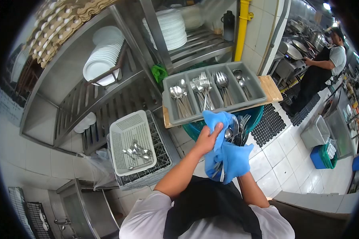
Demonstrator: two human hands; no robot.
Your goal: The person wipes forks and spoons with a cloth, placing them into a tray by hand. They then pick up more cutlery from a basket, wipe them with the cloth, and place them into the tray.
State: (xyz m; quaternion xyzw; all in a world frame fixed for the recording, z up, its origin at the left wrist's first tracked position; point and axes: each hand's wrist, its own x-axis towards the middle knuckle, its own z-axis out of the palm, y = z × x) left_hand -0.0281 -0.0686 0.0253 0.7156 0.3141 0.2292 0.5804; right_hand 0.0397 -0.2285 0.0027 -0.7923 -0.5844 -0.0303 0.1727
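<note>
So the left hand [208,139] is pinching the blue cloth [218,148], and the mostly hidden right hand [244,178] seems closed round the cutlery bundle [240,130], probably so pieces stay together. Divided gray tray [223,109] just beyond presumably separates piles.

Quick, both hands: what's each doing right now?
Left hand: closed on the blue cloth.
Right hand: covered by the cloth, holding a bundle of forks and spoons through it; fingers hidden.

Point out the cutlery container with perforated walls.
The white basket, left of the grey tray in the view; its walls are full of holes, while the tray's are solid.
</note>
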